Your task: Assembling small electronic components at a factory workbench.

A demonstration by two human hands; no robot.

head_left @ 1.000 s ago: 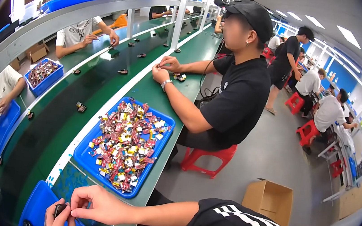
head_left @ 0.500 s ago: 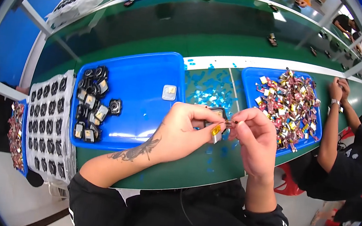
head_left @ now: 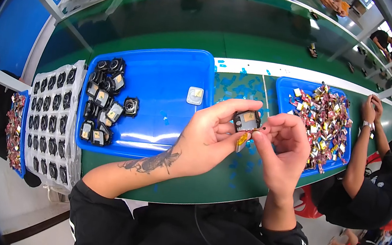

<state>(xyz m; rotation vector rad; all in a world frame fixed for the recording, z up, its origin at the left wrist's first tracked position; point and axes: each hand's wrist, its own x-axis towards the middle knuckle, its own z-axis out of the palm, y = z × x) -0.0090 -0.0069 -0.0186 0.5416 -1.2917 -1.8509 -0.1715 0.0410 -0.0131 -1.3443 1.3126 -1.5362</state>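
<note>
My left hand (head_left: 209, 131) grips a small square black device housing (head_left: 247, 121) between thumb and fingers. The housing's grey face, with a tan patch, shows upward. Just below it, by the left thumb, hangs a yellow-taped piece (head_left: 242, 139) with a silvery lower part. My right hand (head_left: 284, 155) is closed in a pinch at the housing's right lower edge. Thin reddish wires and a small dark bit show at its fingertips; exactly what it pinches is too small to make out. Both hands are above the green bench.
A blue tray (head_left: 155, 137) at left holds several black housings (head_left: 103, 96) and a clear square piece (head_left: 195, 95). Another blue tray (head_left: 285, 92) at right is heaped with small wired parts (head_left: 320, 123). Blue film scraps (head_left: 236, 91) litter the green bench (head_left: 164, 184). A white tray of round-faced housings (head_left: 52, 119) stands far left. A co-worker's arms (head_left: 365, 138) rest at right.
The housing has come further into sight between my hands, its grey face now showing. My right hand has shifted slightly and stays pinched at it. The whole view has turned a little.
</note>
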